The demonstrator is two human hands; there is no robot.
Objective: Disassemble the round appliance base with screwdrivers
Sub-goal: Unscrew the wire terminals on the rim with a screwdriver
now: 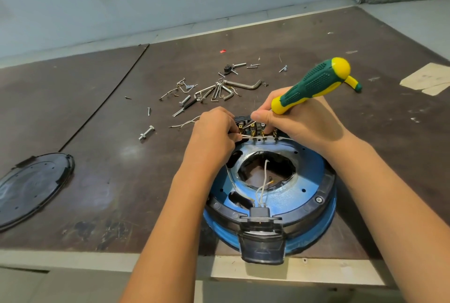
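**Base** (280, 193): blue, round, opened. It sits on the bench (121, 156) at the near edge, and its black socket housing (261, 241) overhangs that edge.

**Left hand** (214, 137): at the base's far rim, fingers curled, pinching a white wire (246, 136) by the terminals (264, 131).

**Right hand** (309, 120): just right of the left, gripping the screwdriver (314, 83) low on its handle, which tilts up and away.

**Risks, as I judge them:**
- Pulling the wire hard could snap it or bend a terminal.
- A slipping tip could jab my left fingers, which lie close by.
- Pressing down at the far rim could tip or slide the base off the edge.
- Screws (146, 133) lie loose beyond the base and could roll.

**Hidden or unclear:**
- My right hand covers the screwdriver's shaft and tip, so I cannot tell which terminal it meets.
- I cannot tell whether the wire is fastened.
- A yellow-green piece behind the handle may be a second tool.
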